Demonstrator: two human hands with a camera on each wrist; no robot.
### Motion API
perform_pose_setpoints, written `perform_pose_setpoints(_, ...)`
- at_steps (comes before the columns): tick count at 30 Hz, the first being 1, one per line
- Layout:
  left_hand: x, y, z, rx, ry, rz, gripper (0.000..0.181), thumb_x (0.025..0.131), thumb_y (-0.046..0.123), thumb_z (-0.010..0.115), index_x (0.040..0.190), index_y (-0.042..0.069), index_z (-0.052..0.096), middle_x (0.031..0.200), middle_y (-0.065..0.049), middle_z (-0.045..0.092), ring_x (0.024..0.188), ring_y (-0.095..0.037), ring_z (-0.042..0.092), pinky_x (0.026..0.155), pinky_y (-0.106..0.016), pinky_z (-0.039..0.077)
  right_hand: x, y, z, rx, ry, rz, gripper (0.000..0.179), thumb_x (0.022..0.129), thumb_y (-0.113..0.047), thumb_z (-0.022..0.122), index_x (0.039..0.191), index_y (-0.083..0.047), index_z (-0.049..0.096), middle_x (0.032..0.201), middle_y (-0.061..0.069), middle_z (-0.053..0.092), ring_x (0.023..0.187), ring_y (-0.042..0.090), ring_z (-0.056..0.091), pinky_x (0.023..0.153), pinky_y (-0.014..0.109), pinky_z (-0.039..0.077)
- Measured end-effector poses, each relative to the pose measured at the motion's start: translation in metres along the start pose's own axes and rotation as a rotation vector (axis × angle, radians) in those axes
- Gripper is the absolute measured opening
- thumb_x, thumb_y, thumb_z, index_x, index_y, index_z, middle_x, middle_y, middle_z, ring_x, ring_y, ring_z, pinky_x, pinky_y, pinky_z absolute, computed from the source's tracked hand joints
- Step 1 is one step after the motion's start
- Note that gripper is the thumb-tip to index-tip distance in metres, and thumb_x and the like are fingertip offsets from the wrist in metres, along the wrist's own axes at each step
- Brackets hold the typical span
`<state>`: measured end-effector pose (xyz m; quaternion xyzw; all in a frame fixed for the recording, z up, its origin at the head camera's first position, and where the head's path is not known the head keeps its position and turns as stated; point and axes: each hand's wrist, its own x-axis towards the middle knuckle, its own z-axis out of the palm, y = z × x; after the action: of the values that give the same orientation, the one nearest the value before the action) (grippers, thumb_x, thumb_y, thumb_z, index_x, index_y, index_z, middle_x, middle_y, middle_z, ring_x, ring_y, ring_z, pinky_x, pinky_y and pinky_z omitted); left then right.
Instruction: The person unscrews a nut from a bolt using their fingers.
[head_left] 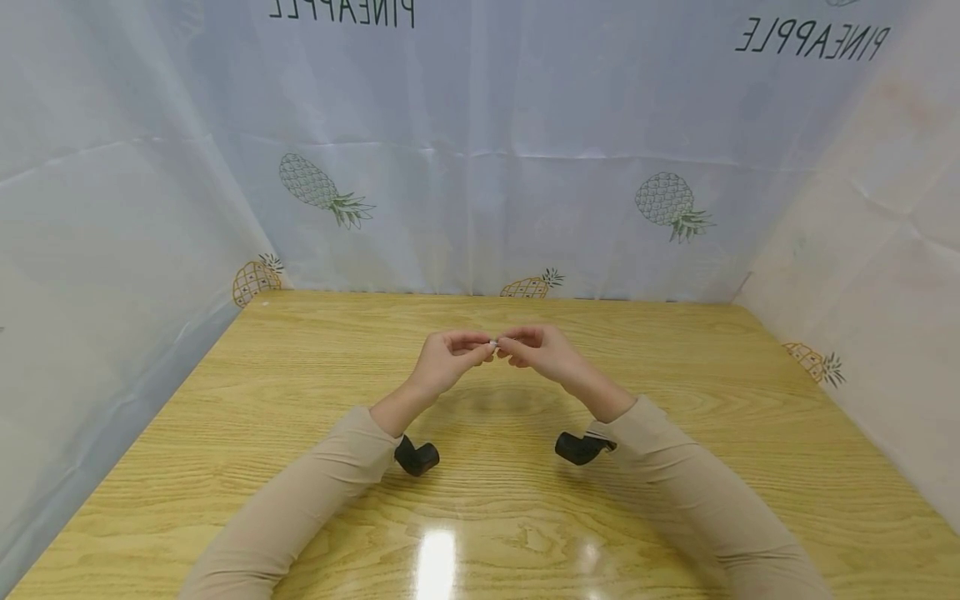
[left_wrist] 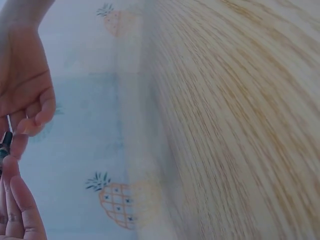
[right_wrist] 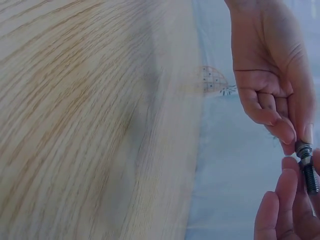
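Note:
Fingertips of both hands meet at a small dark metal bolt (right_wrist: 310,181), held above the table. Its threaded shank and wider ringed parts show in the right wrist view. My left hand (head_left: 442,361) pinches one end between thumb and fingers. Opposite it, my right hand (head_left: 545,350) grips the other end with its thumb and fingertips. Only a bright speck of the bolt (head_left: 493,342) appears in the head view. The left wrist view catches part of the bolt (left_wrist: 5,143) at its left edge, partly covered by fingers.
A wood-grain table (head_left: 480,492) lies beneath the hands. Pale curtains with pineapple prints (head_left: 480,225) rise at its back and on both sides. Black devices (head_left: 417,458) stick out at both cuffs, below the wrists.

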<state>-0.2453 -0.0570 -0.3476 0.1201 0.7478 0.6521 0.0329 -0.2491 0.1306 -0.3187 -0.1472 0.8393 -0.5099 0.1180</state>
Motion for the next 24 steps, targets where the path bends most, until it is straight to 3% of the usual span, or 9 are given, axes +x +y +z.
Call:
perform_pose_setpoints(6, -0.0013, -0.0008, 0.0004, -0.017, -0.003, 0.015, 0.025, 0.089, 0.012, 0.063, 0.111, 0.0, 0.066, 0.101, -0.017, 0.071, 0.084, -0.009, 0.067, 0.09, -0.041, 0.054, -0.0003, 0.0005, 0.0001, 0.006, -0.013, -0.08, 0.038, 0.09, -0.017, 0.062, 0.125, -0.004, 0.054, 0.124, 0.018, 0.057, 0.106, 0.029, 0.06, 0.095, 0.046, 0.051)
perform_pose_setpoints(10, -0.0016, -0.0007, 0.001, -0.013, -0.007, 0.019, 0.025, 0.089, 0.014, 0.063, 0.11, 0.001, 0.067, 0.102, -0.015, 0.071, 0.086, -0.011, 0.068, 0.091, -0.042, 0.054, -0.0003, -0.0005, 0.0002, 0.013, -0.033, -0.045, 0.042, 0.093, -0.027, 0.058, 0.13, -0.006, 0.051, 0.121, 0.017, 0.06, 0.106, 0.036, 0.058, 0.096, 0.049, 0.049)
perform_pose_setpoints(16, -0.0021, -0.0009, 0.0007, -0.005, -0.011, 0.013, 0.026, 0.089, 0.015, 0.063, 0.111, 0.001, 0.066, 0.103, -0.016, 0.07, 0.09, -0.015, 0.068, 0.093, -0.045, 0.052, 0.0003, 0.0002, -0.0005, -0.032, -0.024, 0.011, 0.038, 0.098, -0.034, 0.046, 0.122, -0.007, 0.059, 0.107, 0.015, 0.067, 0.096, 0.035, 0.058, 0.093, 0.048, 0.05)
perform_pose_setpoints(24, -0.0008, -0.0021, 0.0005, -0.011, -0.014, 0.013, 0.026, 0.089, 0.015, 0.063, 0.111, 0.0, 0.066, 0.104, -0.022, 0.068, 0.086, -0.012, 0.068, 0.089, -0.038, 0.055, 0.0004, 0.0031, -0.0009, -0.025, 0.0, -0.064, 0.035, 0.092, -0.021, 0.06, 0.123, -0.005, 0.055, 0.123, 0.018, 0.058, 0.104, 0.028, 0.06, 0.094, 0.049, 0.049)
